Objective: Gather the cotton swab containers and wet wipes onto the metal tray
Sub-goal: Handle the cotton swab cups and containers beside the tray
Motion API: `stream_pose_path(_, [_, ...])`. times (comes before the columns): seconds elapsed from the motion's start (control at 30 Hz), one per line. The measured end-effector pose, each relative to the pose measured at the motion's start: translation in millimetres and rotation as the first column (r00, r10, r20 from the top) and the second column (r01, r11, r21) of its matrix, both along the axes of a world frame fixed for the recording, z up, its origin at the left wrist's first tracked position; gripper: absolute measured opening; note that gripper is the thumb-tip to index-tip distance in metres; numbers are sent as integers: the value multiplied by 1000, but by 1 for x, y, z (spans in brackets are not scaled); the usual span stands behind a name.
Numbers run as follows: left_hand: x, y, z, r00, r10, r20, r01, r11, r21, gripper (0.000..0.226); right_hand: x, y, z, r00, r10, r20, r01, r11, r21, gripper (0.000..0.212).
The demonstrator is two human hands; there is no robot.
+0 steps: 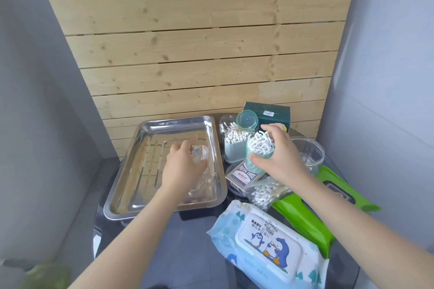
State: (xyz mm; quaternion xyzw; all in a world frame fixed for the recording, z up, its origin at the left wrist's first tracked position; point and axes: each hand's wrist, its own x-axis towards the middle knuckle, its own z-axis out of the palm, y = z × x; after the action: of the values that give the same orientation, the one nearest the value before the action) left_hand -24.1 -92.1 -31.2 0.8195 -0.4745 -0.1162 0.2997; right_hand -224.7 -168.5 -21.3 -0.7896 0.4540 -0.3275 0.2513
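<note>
The round swab cup, light and open on top, is pinched at its rim by the right hand, above the playing-card box. It must stay upright or the swabs spill. The left hand holds a clear, thin, probably slippery container inside the metal tray. The soft wipes packs lie nearer, off the tray.

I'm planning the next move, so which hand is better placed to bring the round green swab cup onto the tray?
Right. The right hand already grips the round green swab cup, beside the metal tray. The left hand is busy over the tray, holding a clear plastic item.
</note>
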Motion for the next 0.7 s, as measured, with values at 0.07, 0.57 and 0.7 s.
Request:
stream_pose_path(0.07, [0, -1, -2, 1000, 7, 11, -7, 1000, 25, 57, 0, 0, -3, 1000, -14, 1, 14, 1000, 21, 71])
stream_pose_path(0.57, [-37, -64, 35, 960, -108, 260, 110, 994, 9, 43, -11, -23, 8, 987, -132, 87, 115, 977, 178, 75])
stream_pose_path(0.7, [-49, -126, 35, 971, -176, 162, 172, 984, 33, 36, -6, -36, 5, 987, -146, 70, 130, 973, 191, 77])
